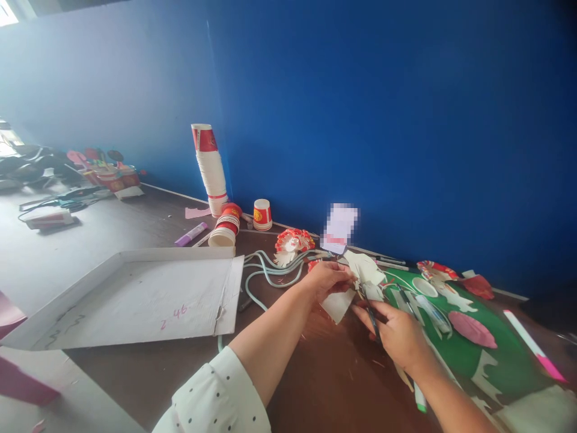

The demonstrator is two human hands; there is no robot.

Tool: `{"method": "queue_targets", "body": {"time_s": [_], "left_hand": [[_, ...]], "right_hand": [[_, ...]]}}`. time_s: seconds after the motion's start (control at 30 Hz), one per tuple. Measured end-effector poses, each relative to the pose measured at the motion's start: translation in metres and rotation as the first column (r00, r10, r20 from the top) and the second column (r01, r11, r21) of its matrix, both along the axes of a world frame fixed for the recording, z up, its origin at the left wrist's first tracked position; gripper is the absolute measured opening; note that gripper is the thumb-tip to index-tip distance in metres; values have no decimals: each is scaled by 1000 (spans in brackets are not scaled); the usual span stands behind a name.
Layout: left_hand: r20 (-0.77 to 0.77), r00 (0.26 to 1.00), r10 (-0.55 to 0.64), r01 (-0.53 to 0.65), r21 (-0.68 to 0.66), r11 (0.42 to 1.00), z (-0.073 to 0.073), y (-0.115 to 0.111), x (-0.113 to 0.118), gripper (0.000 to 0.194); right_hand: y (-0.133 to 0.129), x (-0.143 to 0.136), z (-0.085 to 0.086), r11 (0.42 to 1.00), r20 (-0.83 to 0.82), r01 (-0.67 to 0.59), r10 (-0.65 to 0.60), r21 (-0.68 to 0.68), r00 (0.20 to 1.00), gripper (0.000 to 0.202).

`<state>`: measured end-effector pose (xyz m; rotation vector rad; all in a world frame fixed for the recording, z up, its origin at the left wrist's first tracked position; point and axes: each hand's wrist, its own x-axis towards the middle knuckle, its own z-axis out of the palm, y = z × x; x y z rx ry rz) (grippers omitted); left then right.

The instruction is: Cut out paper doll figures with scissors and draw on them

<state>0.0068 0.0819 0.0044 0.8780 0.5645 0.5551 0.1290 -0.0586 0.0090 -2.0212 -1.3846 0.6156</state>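
My left hand [328,280] pinches a piece of white paper [365,269] at its lower left edge. In my right hand [396,334] are dark-handled scissors [371,313], their blades at the paper close to my left fingertips. Another pale paper piece [338,305] lies below my left hand. Behind my left hand, against the blue wall, sits a cut red and white paper cup [295,240] with curled strips. How far the scissor blades are apart is too small to tell.
A white box lid [175,300] lies at the left, beside a pale blue cord [265,270]. Stacked paper cups [211,171] stand by the wall. The green mat [509,364] at the right bears a pink oval [472,329], paper scraps and pens.
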Motion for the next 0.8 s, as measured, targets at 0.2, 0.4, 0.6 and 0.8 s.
{"method": "queue_targets", "body": {"time_s": [0.2, 0.4, 0.6, 0.8], "left_hand": [[64, 997, -37, 40, -49, 998, -5, -4, 3, 36], [39, 999, 35, -32, -65, 997, -7, -11, 8, 35], [-10, 995, 97, -96, 25, 995, -5, -12, 9, 42], [-55, 993, 101, -97, 80, 992, 1, -12, 8, 42]], "right_hand": [[-2, 3, -8, 997, 318, -6, -17, 73, 948, 33], [-2, 2, -7, 997, 337, 6, -29, 72, 941, 32], [1, -1, 1, 1000, -232, -17, 13, -15, 973, 37], [-1, 0, 3, 998, -512, -54, 54, 16, 857, 39]]}}
